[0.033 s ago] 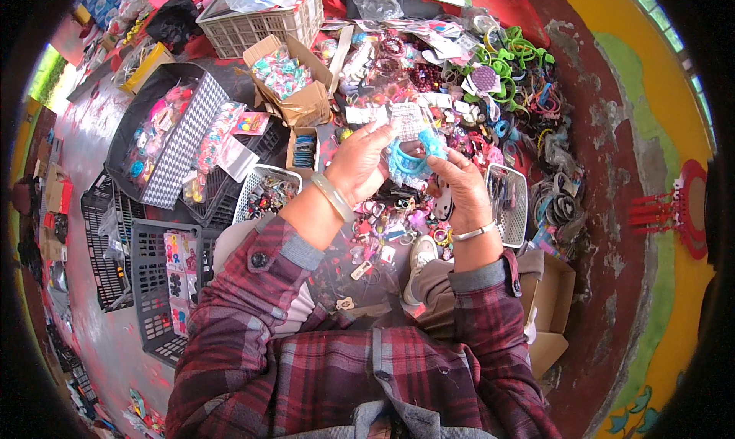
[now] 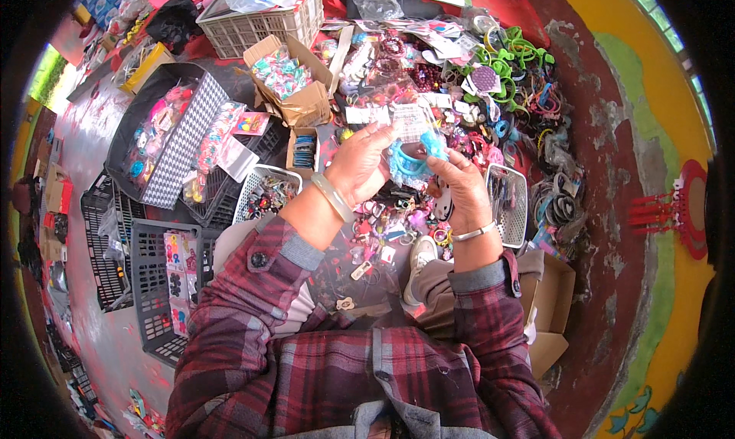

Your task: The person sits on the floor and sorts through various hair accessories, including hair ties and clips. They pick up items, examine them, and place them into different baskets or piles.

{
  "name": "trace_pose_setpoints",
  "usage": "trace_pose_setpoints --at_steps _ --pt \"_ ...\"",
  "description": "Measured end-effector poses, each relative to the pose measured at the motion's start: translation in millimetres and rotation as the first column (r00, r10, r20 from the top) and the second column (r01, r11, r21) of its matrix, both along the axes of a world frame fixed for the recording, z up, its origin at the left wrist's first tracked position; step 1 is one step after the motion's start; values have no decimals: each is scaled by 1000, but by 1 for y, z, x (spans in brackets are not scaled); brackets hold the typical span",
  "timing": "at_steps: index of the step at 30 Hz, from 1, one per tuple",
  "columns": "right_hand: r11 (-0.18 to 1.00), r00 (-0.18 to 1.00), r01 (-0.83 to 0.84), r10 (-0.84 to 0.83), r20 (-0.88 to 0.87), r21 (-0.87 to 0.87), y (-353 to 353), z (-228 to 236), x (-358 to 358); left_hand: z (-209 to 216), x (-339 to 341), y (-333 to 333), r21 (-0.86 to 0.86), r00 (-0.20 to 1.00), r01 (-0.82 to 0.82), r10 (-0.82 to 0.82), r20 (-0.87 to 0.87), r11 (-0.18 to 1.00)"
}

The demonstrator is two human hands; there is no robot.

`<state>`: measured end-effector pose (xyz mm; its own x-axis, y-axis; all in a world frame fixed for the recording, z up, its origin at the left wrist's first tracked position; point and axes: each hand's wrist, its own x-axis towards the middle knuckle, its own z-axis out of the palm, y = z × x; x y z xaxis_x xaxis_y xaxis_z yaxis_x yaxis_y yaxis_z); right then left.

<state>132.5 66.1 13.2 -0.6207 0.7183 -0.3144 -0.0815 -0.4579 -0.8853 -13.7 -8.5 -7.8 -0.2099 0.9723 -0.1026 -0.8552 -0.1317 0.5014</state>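
Observation:
Between my two hands is a light-blue lacy ring, like a hair band, in or against a clear plastic bag with a pale printed label. My left hand grips the bag's left side, thumb uppermost. On the right, my right hand pinches the blue lace edge between thumb and fingers. Both hands are raised over a heap of small hair accessories. Beyond my left wrist stands a white basket of small dark pieces; another white basket sits just past my right wrist.
Behind my left hand an open carton holds small packets. Farther left are a black box with a houndstooth side and a grey crate. Green hoops lie at the far right of the heap. An open cardboard box sits beside my right forearm.

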Motion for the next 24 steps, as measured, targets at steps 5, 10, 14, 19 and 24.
trace_pose_setpoints --at_steps 5,10,14,19,24 --pt "999 1000 -6 6 5 48 2 -6 1 4 5 1 29 1000 -12 12 0 999" --pt "997 996 -42 37 80 70 0 -3 -1 -1 2 1 87 1000 -14 16 -16 996" --pt "995 990 -26 12 143 95 -1 -5 -1 -4 6 2 50 998 -13 16 -59 999" --pt "995 992 29 -40 117 91 1 -12 0 -1 13 0 -46 989 -20 13 -149 999" --pt "996 994 89 -91 66 22 2 -11 -2 -5 13 2 -36 994 -53 49 -94 998"
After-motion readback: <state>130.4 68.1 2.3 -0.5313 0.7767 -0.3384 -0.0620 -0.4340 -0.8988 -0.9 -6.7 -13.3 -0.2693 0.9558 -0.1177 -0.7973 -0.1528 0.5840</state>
